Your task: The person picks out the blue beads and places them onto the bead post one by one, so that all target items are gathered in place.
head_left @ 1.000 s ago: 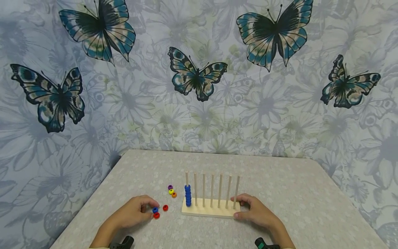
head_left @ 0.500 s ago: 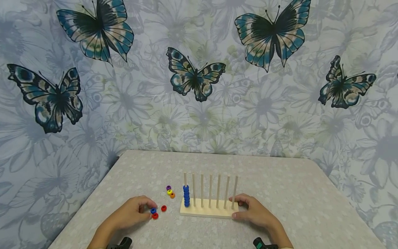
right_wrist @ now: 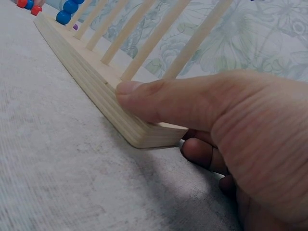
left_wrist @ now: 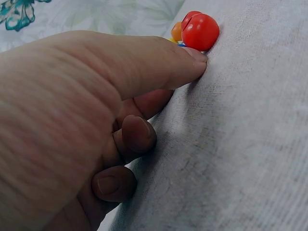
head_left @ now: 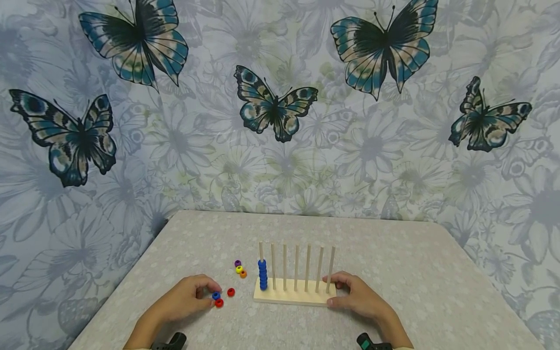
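Observation:
My left hand [head_left: 185, 296] is at the loose beads, left of the wooden peg stand [head_left: 295, 293]. Its thumb and index fingertip close in on a blue bead [head_left: 216, 295] from either side. A red bead [head_left: 219, 303] lies right by the thumb tip, and another red bead [head_left: 231, 292] sits a little to the right. From the left wrist, the thumb [left_wrist: 168, 67] hides most of the blue bead. My right hand [head_left: 356, 296] grips the stand's right end, thumb along the front and fingers behind. Blue beads [head_left: 263, 276] are stacked on the leftmost peg; the other pegs are bare.
Behind the red beads, a purple bead [head_left: 237, 263], a yellow bead [head_left: 239, 269] and an orange bead [head_left: 243, 274] form a short row. A pale patterned cloth covers the table [head_left: 393, 253], which meets a butterfly-print wall [head_left: 280, 170] at the back.
The whole head view has shifted slightly. Both hands, the stand and the beads keep their places relative to each other.

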Action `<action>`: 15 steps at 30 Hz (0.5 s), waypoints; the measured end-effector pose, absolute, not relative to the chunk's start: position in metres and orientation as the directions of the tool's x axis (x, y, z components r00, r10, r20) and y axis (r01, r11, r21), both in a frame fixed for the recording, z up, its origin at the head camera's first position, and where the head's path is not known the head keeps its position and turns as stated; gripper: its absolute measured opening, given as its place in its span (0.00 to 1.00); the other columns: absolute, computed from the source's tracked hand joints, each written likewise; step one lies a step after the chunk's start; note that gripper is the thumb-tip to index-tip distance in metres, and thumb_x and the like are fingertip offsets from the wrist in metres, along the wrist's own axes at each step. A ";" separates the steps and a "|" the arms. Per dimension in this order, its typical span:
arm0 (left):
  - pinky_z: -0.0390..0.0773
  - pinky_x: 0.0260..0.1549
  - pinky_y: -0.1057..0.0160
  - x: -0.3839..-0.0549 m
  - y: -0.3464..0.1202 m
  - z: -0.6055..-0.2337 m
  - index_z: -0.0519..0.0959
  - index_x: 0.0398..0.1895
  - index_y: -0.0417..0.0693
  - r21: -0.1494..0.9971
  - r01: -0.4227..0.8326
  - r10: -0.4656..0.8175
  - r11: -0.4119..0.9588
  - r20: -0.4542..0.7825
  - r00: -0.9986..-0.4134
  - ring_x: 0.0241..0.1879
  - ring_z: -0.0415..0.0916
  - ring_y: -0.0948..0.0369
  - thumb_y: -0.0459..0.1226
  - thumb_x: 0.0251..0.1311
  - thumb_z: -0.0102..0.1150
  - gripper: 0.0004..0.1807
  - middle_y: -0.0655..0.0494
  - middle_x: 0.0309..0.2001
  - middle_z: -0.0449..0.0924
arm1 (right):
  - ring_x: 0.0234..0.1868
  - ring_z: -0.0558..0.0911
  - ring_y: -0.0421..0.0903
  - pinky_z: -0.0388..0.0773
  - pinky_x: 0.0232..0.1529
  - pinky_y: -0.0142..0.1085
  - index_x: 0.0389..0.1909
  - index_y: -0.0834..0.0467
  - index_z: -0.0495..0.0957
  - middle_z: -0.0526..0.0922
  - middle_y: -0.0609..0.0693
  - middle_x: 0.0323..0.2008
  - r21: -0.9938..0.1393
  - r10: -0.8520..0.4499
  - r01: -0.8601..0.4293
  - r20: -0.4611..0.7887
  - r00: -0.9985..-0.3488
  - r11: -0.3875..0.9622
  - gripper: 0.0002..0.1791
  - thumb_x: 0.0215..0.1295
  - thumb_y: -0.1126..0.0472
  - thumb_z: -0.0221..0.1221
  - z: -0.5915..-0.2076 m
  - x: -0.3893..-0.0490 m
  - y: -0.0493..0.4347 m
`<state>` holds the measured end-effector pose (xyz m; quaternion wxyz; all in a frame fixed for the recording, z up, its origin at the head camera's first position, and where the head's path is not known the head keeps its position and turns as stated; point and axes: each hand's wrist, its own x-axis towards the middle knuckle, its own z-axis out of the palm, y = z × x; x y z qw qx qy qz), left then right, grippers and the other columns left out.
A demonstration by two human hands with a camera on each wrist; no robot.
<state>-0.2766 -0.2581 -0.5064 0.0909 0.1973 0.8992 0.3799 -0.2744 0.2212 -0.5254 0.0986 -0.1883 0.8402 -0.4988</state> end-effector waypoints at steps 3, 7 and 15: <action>0.71 0.25 0.66 -0.277 -0.259 -0.507 0.84 0.44 0.56 0.719 0.296 0.436 0.629 -0.012 -0.900 0.25 0.67 0.68 0.39 0.55 0.73 0.13 0.57 0.35 0.78 | 0.52 0.73 0.47 0.68 0.54 0.29 0.56 0.52 0.81 0.81 0.49 0.58 -0.877 -0.416 -0.212 0.015 -0.909 0.431 0.26 0.55 0.54 0.73 -0.526 -0.274 0.221; 0.72 0.25 0.66 -0.276 -0.263 -0.506 0.84 0.44 0.57 0.718 0.289 0.434 0.633 -0.020 -0.901 0.25 0.69 0.68 0.42 0.57 0.72 0.12 0.59 0.34 0.79 | 0.52 0.73 0.47 0.69 0.54 0.29 0.55 0.52 0.81 0.81 0.50 0.59 -0.878 -0.414 -0.211 0.017 -0.910 0.430 0.26 0.55 0.54 0.73 -0.525 -0.275 0.220; 0.72 0.23 0.65 -0.275 -0.264 -0.503 0.84 0.46 0.55 0.738 0.266 0.428 0.620 -0.034 -0.903 0.23 0.69 0.67 0.45 0.59 0.70 0.13 0.58 0.29 0.78 | 0.51 0.73 0.46 0.69 0.53 0.30 0.55 0.52 0.81 0.81 0.49 0.59 -0.879 -0.405 -0.200 0.008 -0.914 0.434 0.26 0.54 0.54 0.74 -0.523 -0.276 0.220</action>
